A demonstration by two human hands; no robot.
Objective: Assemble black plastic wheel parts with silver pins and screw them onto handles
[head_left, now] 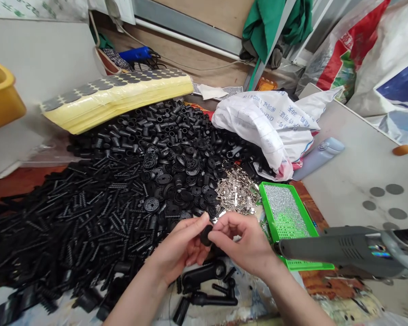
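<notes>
In front of me my left hand (183, 246) grips a small black plastic disc (206, 235) between thumb and fingers. My right hand (246, 240) is closed in a pinch at the disc's right edge, its thumb against it; whether a smaller part sits between these fingertips is hidden. Just beyond my hands lie a heap of black round caps (183, 181) and a pile of shiny metal clips (237, 190). Under my hands rest a black crank-shaped piece (204, 275) and a black rod-like part (214, 299).
Black ribbed sticks (98, 213) spread across the left, short black tubes (156, 124) behind. To the right are a green tray (271, 213) of tiny metal pieces and a grey power tool (333, 249). A white sack (258, 117) and yellow sticker sheets (122, 99) lie at the back.
</notes>
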